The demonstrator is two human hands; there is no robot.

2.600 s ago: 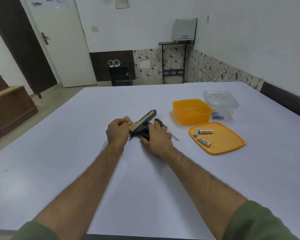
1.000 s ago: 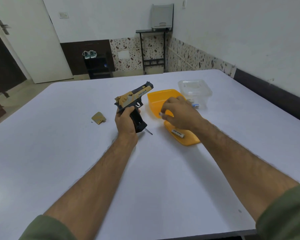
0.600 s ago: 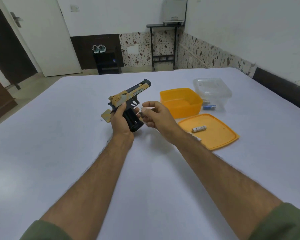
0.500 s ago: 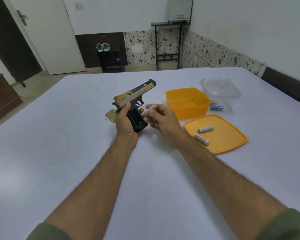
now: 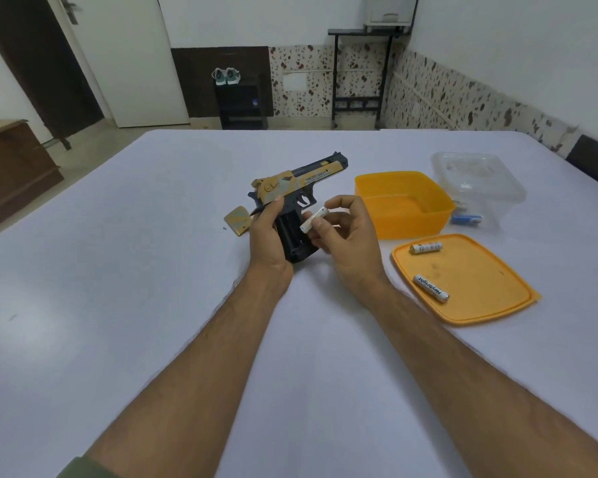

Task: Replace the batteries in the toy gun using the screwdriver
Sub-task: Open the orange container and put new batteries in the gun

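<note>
My left hand (image 5: 268, 236) grips the black and gold toy gun (image 5: 299, 182) by its handle, held above the table with the barrel pointing far right. The handle's battery bay (image 5: 292, 232) is uncovered and dark. My right hand (image 5: 346, 232) pinches a white battery (image 5: 314, 219) right beside that bay. The gold battery cover (image 5: 237, 220) lies on the table left of the gun, with a tiny screw (image 5: 224, 228) near it. Two more white batteries (image 5: 426, 248) (image 5: 430, 288) lie on the orange lid (image 5: 480, 298). The screwdriver is hidden from view.
An orange tub (image 5: 403, 201) stands right of the gun. Behind it sits a clear plastic box (image 5: 477, 184) with a blue battery (image 5: 466, 220) at its base. The white table (image 5: 118, 270) reaches a wall on the right; a door and shelf stand beyond.
My left hand lifted the gun off the table. My right hand left the screwdriver, took a battery from the orange lid and brought it to the gun's handle.
</note>
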